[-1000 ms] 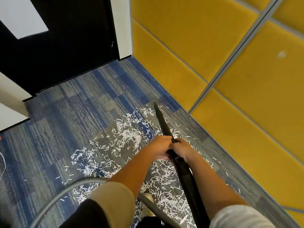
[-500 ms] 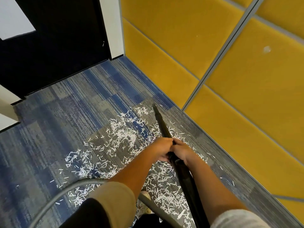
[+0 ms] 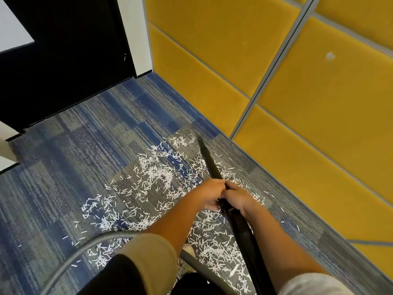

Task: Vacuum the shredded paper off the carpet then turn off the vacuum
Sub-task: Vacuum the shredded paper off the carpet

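Left hand (image 3: 209, 193) and right hand (image 3: 239, 199) both clenched round the black vacuum wand (image 3: 209, 160), side by side, knuckles touching, about mid-tube. Same grip as a second ago, no re-grasp.

Wand slants forward and down. Its nozzle tip (image 3: 200, 139) sits at the far edge of the shredded paper (image 3: 157, 175), near the foot of the yellow wall panels (image 3: 319, 145). Tip has barely shifted over the last second; mostly the head camera has panned, so the dark door (image 3: 63, 60) sits differently in view.

Paper looks about as thick as before: a wide white scatter across the blue-grey carpet (image 3: 74, 167), from the tip back under both forearms and out to the left. Grey hose (image 3: 89, 250) curves across the lower left, lying over some shreds.

Judgement: the pickup has only just started and nearly all the paper remains. Sweeps back toward the feet and leftward are probably next. Off switch not in view; cannot tell whether suction is running.
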`<state>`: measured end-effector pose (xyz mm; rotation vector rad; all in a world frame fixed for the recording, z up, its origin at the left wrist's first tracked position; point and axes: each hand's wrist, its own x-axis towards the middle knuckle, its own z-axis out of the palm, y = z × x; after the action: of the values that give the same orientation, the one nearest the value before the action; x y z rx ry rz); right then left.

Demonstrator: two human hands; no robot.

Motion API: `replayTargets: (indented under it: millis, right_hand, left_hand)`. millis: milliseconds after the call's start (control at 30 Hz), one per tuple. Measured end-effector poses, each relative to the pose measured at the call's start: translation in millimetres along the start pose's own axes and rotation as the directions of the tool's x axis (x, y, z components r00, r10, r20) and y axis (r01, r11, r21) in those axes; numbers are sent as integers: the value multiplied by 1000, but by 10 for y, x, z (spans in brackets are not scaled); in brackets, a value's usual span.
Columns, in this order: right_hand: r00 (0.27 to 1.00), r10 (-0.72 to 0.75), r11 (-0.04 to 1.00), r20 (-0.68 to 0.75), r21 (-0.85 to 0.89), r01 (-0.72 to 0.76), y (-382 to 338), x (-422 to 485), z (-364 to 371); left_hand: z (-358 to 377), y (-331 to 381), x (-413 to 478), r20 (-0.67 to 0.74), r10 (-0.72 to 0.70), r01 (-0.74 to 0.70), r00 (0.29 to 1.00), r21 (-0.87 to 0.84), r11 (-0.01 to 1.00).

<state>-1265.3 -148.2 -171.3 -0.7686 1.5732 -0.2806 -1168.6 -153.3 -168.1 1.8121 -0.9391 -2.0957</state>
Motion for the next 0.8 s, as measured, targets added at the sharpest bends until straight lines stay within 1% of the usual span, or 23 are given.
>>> replayTargets:
  millis: [67, 133, 233, 367, 567, 667, 800]
  right_hand:
    - [1000, 4, 999, 18, -53, -3, 42, -4, 68]
    - [999, 8, 995, 52, -104, -3, 79, -28, 154]
    - [996, 0, 993, 93, -120, 11, 113, -125, 262]
    - [996, -3, 997, 88, -80, 10, 169, -200, 277]
    - [999, 28, 998, 27, -52, -27, 310, -292, 176]
    - [1000, 19, 997, -7, -72, -19, 371, -318, 152]
    - [1000, 12, 999, 0, -50, -12, 351, -310, 157]
  left_hand:
    - [-34, -44, -4, 10, -12, 12, 1000, 43, 999]
    - [-80, -106, -13, -2, -32, 32, 999, 127, 991]
    - [-143, -208, -26, -21, -65, 67, 998, 197, 978]
    - [-119, -255, -128, 2, -72, 71, 997, 150, 986]
    - [52, -300, -147, 48, -66, 56, 997, 185, 981]
    - [94, -321, -168, 71, -58, 42, 996, 202, 978]
    - [91, -319, -174, 62, -28, 16, 998, 185, 983]
